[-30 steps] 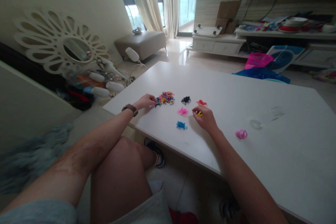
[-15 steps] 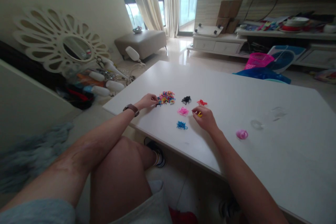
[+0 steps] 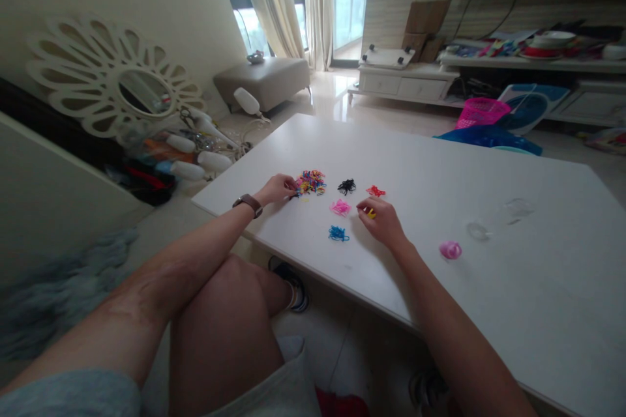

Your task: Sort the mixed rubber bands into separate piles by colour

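Observation:
At the left side of the white table (image 3: 415, 163), my left hand (image 3: 280, 189) touches the near-left edge of a mixed pile of small coloured rubber bands (image 3: 311, 181). Its fingers are bent together, and what lies between the tips is too small to make out. My right hand (image 3: 381, 218) is closed, with yellow rubber bands (image 3: 372, 214) showing at its curled fingers. Just left of it lie pink rubber bands (image 3: 340, 207). Red rubber bands (image 3: 376, 190) and black rubber bands (image 3: 347, 186) sit beyond, and blue rubber bands (image 3: 338, 233) are nearer me.
Right of my right arm are a pink roll-like object (image 3: 450, 249) and clear plastic pieces (image 3: 479, 230). A white lamp (image 3: 215, 159) and a petal-framed mirror (image 3: 144, 91) stand beyond the left edge. A pink basket (image 3: 482, 113) is behind the table.
My left hand has shifted slightly right against the mixed pile. A yellow band now shows at the pile's near edge. My right hand stays almost in place.

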Demonstrator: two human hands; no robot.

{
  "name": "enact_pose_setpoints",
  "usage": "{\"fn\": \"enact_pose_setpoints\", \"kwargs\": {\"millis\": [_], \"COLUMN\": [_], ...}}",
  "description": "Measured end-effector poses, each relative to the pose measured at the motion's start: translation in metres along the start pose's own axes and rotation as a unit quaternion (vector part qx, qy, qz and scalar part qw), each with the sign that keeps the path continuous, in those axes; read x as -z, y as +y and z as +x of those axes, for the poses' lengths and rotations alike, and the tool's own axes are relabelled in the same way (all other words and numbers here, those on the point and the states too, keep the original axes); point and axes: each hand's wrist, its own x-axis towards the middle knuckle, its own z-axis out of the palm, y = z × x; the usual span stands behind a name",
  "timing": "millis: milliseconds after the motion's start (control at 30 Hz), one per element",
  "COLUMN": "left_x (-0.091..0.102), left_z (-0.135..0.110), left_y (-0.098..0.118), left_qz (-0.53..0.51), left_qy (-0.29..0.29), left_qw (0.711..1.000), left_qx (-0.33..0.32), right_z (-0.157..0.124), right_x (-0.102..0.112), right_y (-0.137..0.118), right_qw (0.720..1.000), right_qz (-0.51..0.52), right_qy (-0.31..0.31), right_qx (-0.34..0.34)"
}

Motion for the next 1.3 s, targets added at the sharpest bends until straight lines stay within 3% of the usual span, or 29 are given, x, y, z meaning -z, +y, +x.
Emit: {"fn": "enact_pose_setpoints", "kwargs": {"millis": [233,467,800,1033,1300], "left_x": [0.003,0.010,-0.003,-0.008,-0.005], "left_z": [-0.004,-0.002,-0.002,-0.001,0.003], "left_y": [0.009,0.014,0.023,0.020,0.014], "left_qz": [0.031,0.024,0.004,0.056,0.073], "left_qy": [-0.030,0.022,-0.023,-0.059,-0.029], "left_qw": [0.999,0.999,0.998,0.994,0.992], "left_qx": [-0.003,-0.022,-0.056,-0.075,-0.103], "right_z": [0.001,0.001,0.000,0.000,0.000], "right_x": [-0.002,-0.002,-0.001,-0.003,-0.004], "right_y": [0.001,0.001,0.000,0.002,0.001], "right_qw": [1.000,1.000,1.000,1.000,1.000], "right_qz": [-0.004,-0.004,-0.005,-0.002,-0.012], "right_qy": [-0.004,-0.003,-0.011,-0.020,-0.022], "right_qx": [0.003,0.003,0.004,-0.001,0.004]}}
